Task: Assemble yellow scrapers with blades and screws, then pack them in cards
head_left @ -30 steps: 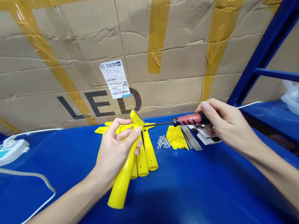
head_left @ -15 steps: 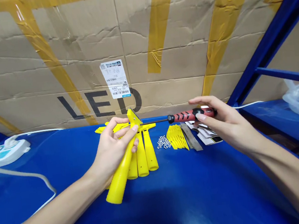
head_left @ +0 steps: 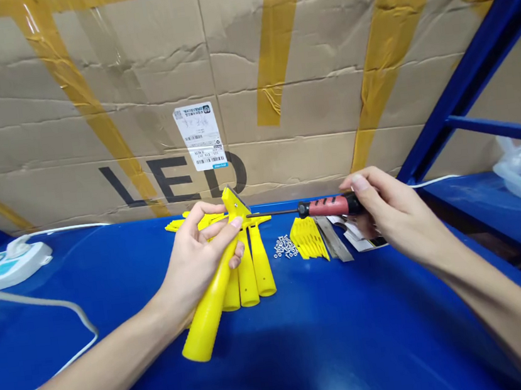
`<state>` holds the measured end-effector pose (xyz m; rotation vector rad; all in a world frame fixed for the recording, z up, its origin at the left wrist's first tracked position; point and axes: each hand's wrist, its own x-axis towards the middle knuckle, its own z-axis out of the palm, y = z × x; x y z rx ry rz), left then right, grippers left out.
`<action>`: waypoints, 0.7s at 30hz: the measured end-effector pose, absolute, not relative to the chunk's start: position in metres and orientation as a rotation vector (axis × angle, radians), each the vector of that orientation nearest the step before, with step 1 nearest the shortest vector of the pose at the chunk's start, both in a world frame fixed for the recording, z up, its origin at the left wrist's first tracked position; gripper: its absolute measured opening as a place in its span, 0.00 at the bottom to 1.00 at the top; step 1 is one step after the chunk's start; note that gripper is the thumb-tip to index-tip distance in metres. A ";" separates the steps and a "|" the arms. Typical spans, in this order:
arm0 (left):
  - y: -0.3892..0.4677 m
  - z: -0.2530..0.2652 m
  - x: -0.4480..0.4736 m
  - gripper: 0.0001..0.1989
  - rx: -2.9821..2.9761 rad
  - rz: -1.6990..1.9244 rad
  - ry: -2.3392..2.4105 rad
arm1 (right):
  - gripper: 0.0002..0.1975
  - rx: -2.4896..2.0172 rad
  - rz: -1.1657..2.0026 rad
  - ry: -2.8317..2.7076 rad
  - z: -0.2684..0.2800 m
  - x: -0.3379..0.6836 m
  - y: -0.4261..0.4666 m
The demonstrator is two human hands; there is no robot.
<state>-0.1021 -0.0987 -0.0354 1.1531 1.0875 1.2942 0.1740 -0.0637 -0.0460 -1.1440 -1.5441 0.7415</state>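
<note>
My left hand (head_left: 209,242) grips a yellow plastic scraper (head_left: 205,325) near its head, the hollow handle end tilted down toward me. A dark blade edge and a small screw show on the head. My right hand (head_left: 388,211) is closed round the rear of a red and black screwdriver (head_left: 326,206), held level. Its thin shaft points left, and the tip meets or lies very near the scraper's head; exact contact is hard to see. Behind and below my left hand lie several more yellow scrapers (head_left: 262,261) on the blue table (head_left: 308,347).
Small screws and nuts (head_left: 284,247) lie in a pile beside a row of yellow plastic plates (head_left: 308,238), grey metal blades (head_left: 333,240) and paper-like packets (head_left: 360,236). A large cardboard box (head_left: 244,64) stands behind. At left is a white power strip (head_left: 17,268) with cables; at right, a blue frame (head_left: 463,69).
My right hand has shifted its grip toward the back of the screwdriver, and the handle has rotated. The lower end of the scraper has dipped slightly.
</note>
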 end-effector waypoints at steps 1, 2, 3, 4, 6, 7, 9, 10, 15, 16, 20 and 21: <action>-0.098 -0.035 -0.103 0.19 1.169 1.302 1.083 | 0.18 -1.098 0.794 -1.576 -0.046 0.174 -0.064; -0.098 -0.035 -0.104 0.19 1.181 1.306 1.082 | 0.19 -1.042 0.847 -1.608 -0.045 0.174 -0.064; -0.097 -0.035 -0.104 0.19 1.186 1.307 1.083 | 0.21 -0.999 0.878 -1.625 -0.045 0.173 -0.065; -0.097 -0.034 -0.105 0.19 1.186 1.304 1.084 | 0.20 -0.986 0.874 -1.622 -0.045 0.172 -0.065; -0.097 -0.034 -0.104 0.19 1.176 1.285 1.084 | 0.16 -1.048 0.800 -1.568 -0.046 0.171 -0.065; -0.097 -0.034 -0.104 0.20 1.170 1.278 1.083 | 0.16 -1.095 0.763 -1.532 -0.047 0.171 -0.064; -0.097 -0.035 -0.104 0.20 1.166 1.277 1.081 | 0.17 -1.133 0.772 -1.503 -0.049 0.171 -0.064; -0.097 -0.035 -0.104 0.20 1.167 1.283 1.083 | 0.17 -1.111 0.822 -1.524 -0.049 0.172 -0.063; -0.097 -0.036 -0.106 0.19 1.179 1.269 1.072 | 0.19 -1.041 0.863 -1.597 -0.048 0.174 -0.064; -0.097 -0.036 -0.105 0.19 1.181 1.257 1.070 | 0.18 -1.102 0.789 -1.580 -0.048 0.174 -0.064; -0.096 -0.036 -0.106 0.18 1.198 1.248 1.066 | 0.20 -1.172 0.725 -1.628 -0.048 0.177 -0.064; -0.096 -0.036 -0.106 0.18 1.199 1.252 1.059 | 0.20 -1.121 0.778 -1.656 -0.047 0.178 -0.064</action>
